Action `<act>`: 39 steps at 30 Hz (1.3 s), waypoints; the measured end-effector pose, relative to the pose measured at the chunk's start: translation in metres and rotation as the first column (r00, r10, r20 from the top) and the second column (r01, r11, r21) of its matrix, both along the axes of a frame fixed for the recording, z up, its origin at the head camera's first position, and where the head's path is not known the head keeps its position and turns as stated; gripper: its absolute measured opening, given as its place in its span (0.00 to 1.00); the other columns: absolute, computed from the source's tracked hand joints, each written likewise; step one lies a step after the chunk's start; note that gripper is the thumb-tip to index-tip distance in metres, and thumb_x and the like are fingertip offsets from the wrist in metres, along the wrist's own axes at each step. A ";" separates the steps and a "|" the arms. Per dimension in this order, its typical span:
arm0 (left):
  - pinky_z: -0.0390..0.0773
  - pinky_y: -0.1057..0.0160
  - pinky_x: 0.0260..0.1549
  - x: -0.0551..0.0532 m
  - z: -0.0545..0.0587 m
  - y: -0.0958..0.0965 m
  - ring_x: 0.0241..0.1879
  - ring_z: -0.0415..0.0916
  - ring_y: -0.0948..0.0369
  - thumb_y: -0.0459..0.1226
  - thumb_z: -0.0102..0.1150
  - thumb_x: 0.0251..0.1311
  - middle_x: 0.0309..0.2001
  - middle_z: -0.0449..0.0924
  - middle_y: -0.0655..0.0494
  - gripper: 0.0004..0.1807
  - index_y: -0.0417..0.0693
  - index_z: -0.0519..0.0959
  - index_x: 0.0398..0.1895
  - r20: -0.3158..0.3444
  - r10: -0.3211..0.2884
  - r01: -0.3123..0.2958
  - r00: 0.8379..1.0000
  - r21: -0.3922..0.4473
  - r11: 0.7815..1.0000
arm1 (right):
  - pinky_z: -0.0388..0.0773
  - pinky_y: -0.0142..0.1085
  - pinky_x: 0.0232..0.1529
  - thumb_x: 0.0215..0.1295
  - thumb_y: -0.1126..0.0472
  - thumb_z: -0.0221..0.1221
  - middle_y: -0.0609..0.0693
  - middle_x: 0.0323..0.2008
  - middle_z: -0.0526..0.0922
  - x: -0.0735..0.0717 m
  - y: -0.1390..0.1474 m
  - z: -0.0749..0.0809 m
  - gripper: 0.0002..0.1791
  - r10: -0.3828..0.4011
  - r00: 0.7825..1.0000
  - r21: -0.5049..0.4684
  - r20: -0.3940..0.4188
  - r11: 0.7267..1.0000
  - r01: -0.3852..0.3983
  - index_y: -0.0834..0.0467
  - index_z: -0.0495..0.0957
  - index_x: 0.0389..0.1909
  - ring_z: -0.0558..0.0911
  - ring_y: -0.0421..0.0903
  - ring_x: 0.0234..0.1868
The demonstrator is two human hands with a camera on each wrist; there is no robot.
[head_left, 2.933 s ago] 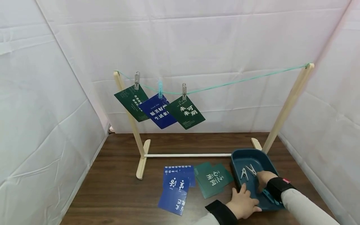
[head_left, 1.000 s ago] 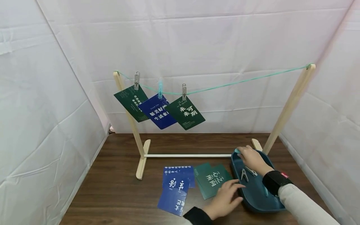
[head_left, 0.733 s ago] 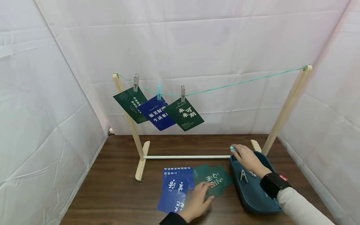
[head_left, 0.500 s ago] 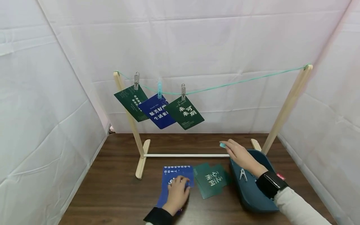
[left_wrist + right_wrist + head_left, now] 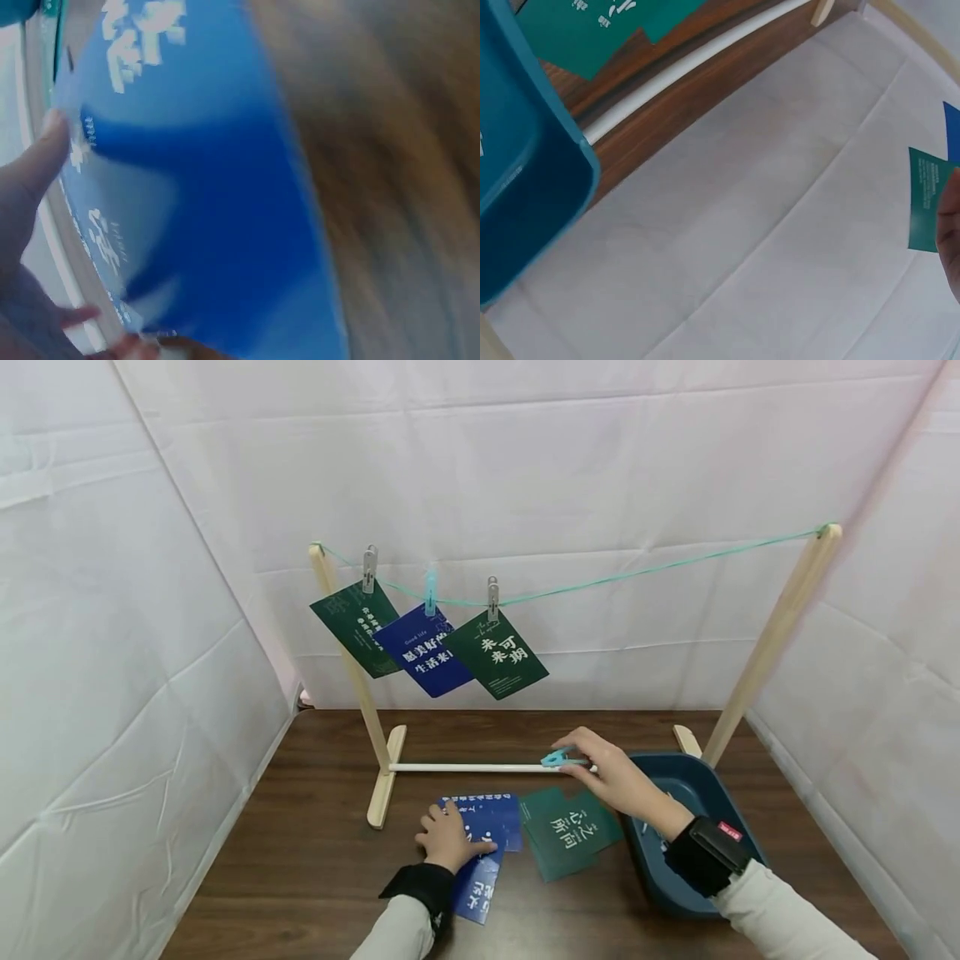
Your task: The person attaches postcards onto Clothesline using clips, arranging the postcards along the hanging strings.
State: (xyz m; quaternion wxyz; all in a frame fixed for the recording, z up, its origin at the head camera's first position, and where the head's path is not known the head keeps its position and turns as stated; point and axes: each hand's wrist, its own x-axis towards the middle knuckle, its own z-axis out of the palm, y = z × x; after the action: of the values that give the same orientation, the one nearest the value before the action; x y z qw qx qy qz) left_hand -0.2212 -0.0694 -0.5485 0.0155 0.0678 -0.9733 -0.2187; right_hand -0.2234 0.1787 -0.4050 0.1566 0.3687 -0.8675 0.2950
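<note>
My left hand (image 5: 446, 839) lies over the left edge of the overlapping blue cards (image 5: 480, 818), fingers spread and thumb extended across them. In the left wrist view the thumb (image 5: 34, 169) rests against a blue card (image 5: 225, 202); blur hides whether the fingertips grip it. My right hand (image 5: 615, 781) pinches a light blue clothespin (image 5: 557, 758) above the white crossbar, between thumb and fingers. Only part of that hand (image 5: 949, 232) enters the right wrist view, where the clothespin is out of sight. Green cards (image 5: 566, 839) lie between the hands on the table.
A green cord (image 5: 645, 574) spans two wooden posts. From its left half hang a green card (image 5: 352, 622), a blue card (image 5: 423, 652) and another green card (image 5: 501, 664), each clipped. A dark teal tray (image 5: 693, 781) with clothespins sits under my right forearm. White cloth walls surround the table.
My right hand has lifted the light blue clothespin out of the tray and moved left. My left hand has left the tray's edge and crossed to the blue cards' left side.
</note>
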 end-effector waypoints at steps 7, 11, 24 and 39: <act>0.72 0.41 0.41 -0.009 0.005 0.006 0.47 0.65 0.40 0.52 0.83 0.19 0.49 0.65 0.32 0.62 0.34 0.62 0.62 0.131 0.141 -0.146 0.981 0.030 0.989 | 0.69 0.26 0.31 0.72 0.64 0.48 0.50 0.47 0.67 0.009 -0.007 0.012 0.13 0.016 1.000 0.047 0.016 0.999 -0.016 0.56 0.68 0.55 0.66 0.34 0.30; 0.74 0.42 0.42 -0.016 0.004 0.005 0.46 0.67 0.40 0.49 0.84 0.19 0.49 0.66 0.31 0.62 0.36 0.61 0.63 0.157 0.159 -0.163 0.975 0.015 0.987 | 0.69 0.26 0.31 0.72 0.64 0.48 0.50 0.47 0.67 0.012 -0.009 0.018 0.14 0.016 1.000 0.059 0.018 0.998 -0.017 0.56 0.68 0.56 0.67 0.34 0.31; 0.75 0.49 0.38 -0.009 0.004 -0.014 0.41 0.72 0.45 0.38 0.73 0.45 0.43 0.70 0.37 0.41 0.36 0.64 0.62 -0.284 -0.153 0.183 0.946 0.082 0.980 | 0.73 0.28 0.33 0.71 0.63 0.50 0.49 0.46 0.68 0.009 -0.013 0.022 0.15 0.013 0.999 0.079 0.032 0.997 -0.015 0.55 0.68 0.57 0.70 0.36 0.33; 0.76 0.45 0.47 -0.007 0.058 -0.033 0.52 0.76 0.43 0.26 0.54 0.62 0.58 0.72 0.35 0.32 0.45 0.57 0.68 -0.294 -0.326 0.405 0.898 0.268 0.874 | 0.80 0.30 0.34 0.60 0.66 0.62 0.49 0.42 0.75 0.006 -0.013 0.014 0.18 0.022 1.000 -0.015 -0.016 1.000 -0.022 0.58 0.71 0.51 0.79 0.38 0.35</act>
State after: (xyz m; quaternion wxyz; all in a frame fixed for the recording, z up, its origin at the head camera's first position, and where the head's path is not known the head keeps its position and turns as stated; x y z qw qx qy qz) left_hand -0.2284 -0.1020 -0.4909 0.0798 -0.1439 -0.9101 -0.3805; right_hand -0.2170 0.1660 -0.3908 0.1631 0.3796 -0.8598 0.3001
